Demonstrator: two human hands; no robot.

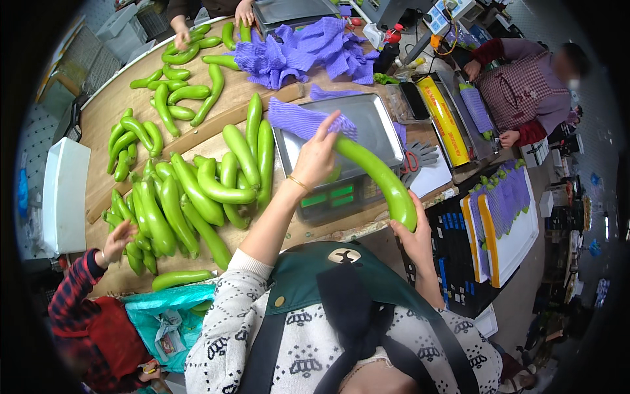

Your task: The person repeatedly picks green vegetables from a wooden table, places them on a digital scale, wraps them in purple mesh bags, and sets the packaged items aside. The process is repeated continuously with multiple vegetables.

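Note:
A long, curved green eggplant [376, 172] is held up between my hands, over the near right part of a digital scale with a metal tray [366, 111]. My right hand [416, 229] grips its rounded lower end. My left hand [317, 155] is at its upper end, closed on a purple foam net sleeve [300, 120] whose mouth meets the eggplant's tip. Green displays [327, 195] glow on the scale's front. Many more green eggplants [189, 197] lie heaped on the wooden table left of the scale.
Purple net sleeves [305, 51] lie piled behind the scale. Right of it are grey gloves [423, 157], red-handled scissors [409, 161] and a yellow film box [443, 120]. Crates of sleeved eggplants [507, 197] stand at right. Co-workers stand at left, far side and right. A wooden strip divides the table.

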